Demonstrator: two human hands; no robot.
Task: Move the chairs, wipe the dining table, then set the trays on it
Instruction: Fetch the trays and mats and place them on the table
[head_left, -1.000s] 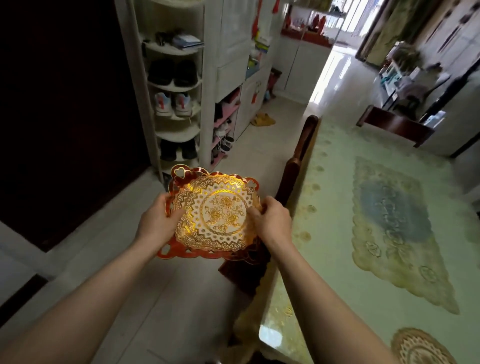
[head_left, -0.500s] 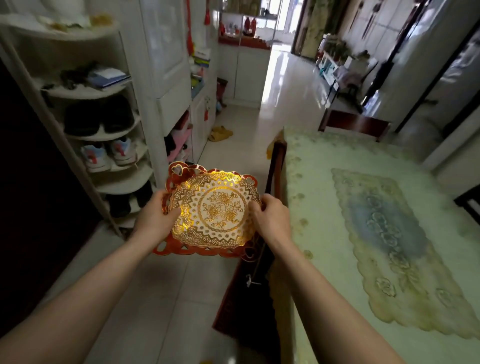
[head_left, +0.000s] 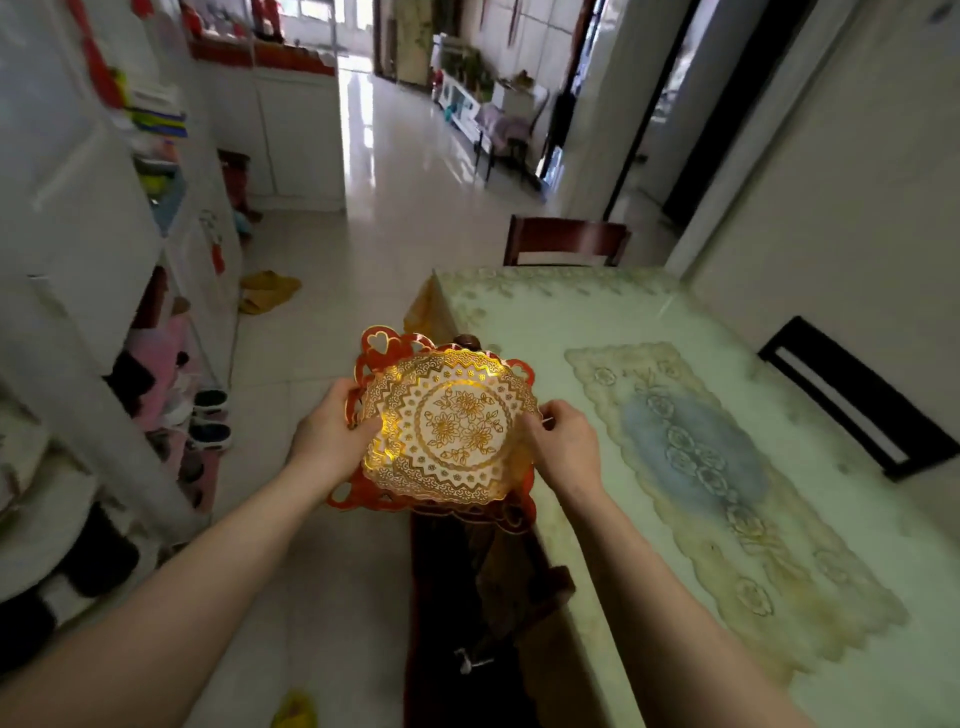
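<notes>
I hold a stack of trays in front of me: a gold-and-white lacy tray (head_left: 451, 427) on top of a red tray (head_left: 387, 344) with heart cut-outs. My left hand (head_left: 332, 436) grips the stack's left rim and my right hand (head_left: 561, 441) grips its right rim. The stack hangs over the left edge of the dining table (head_left: 524, 312), which has a pale green cover and a patterned mat (head_left: 691, 452). A dark wooden chair (head_left: 467, 587) stands against the table's left side, just below the trays.
Another wooden chair (head_left: 566, 241) stands at the table's far end, and a dark chair back (head_left: 852, 400) shows at its right side. A white shoe shelf (head_left: 104, 395) lines the left. Yellow slippers (head_left: 267, 291) lie on the tiled floor.
My view has swung right and toward the table. The trays, still in both hands, have moved from over the floor to over the table's left edge and the chair.
</notes>
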